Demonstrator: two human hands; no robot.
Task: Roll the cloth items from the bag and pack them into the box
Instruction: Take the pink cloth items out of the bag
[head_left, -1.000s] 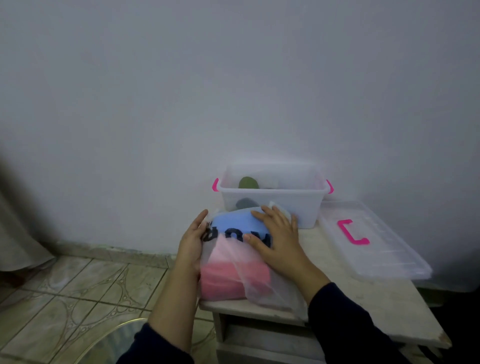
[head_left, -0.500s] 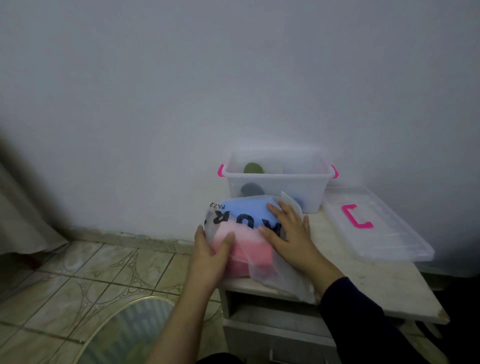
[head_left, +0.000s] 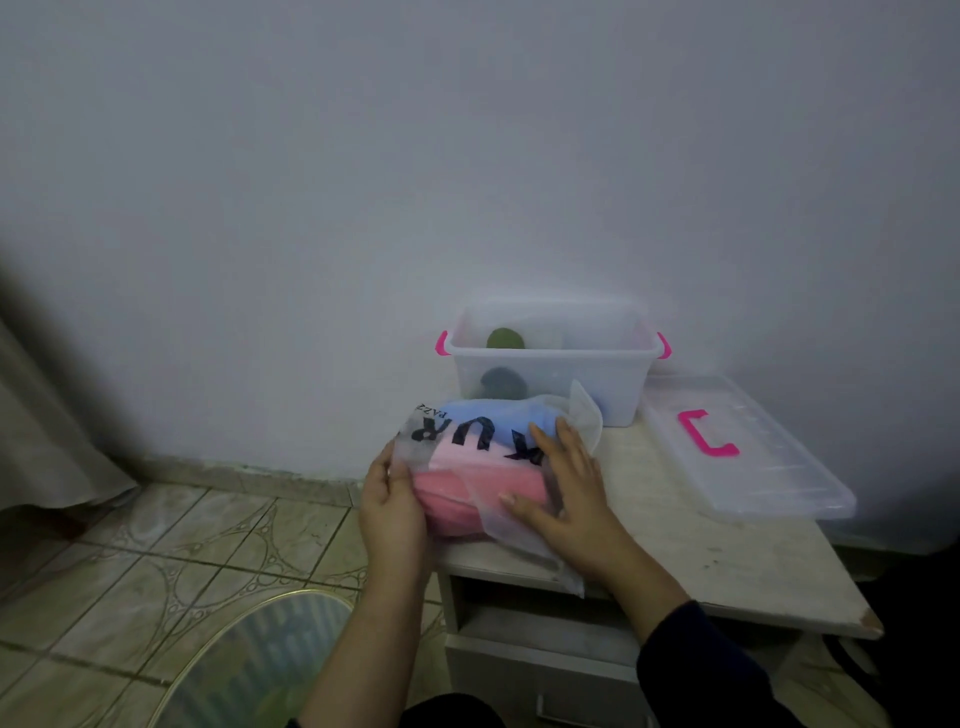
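In the head view, the translucent plastic bag (head_left: 485, 470) with blue and pink folded cloths (head_left: 467, 499) inside lies at the left front edge of the small white table (head_left: 727, 561), just in front of the clear storage box (head_left: 550, 374). The left hand (head_left: 392, 512) holds the bag's left end, fingers curled round it. The right hand (head_left: 566, 499) lies flat on top, fingers straight and spread. The box lid (head_left: 737, 452) rests at the right.

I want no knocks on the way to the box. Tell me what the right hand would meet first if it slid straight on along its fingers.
Probably the clear plastic storage box with pink handles. The right hand lies flat on the translucent printed plastic bag, fingers aimed up and slightly left toward the box's front wall, though depth is uncertain.
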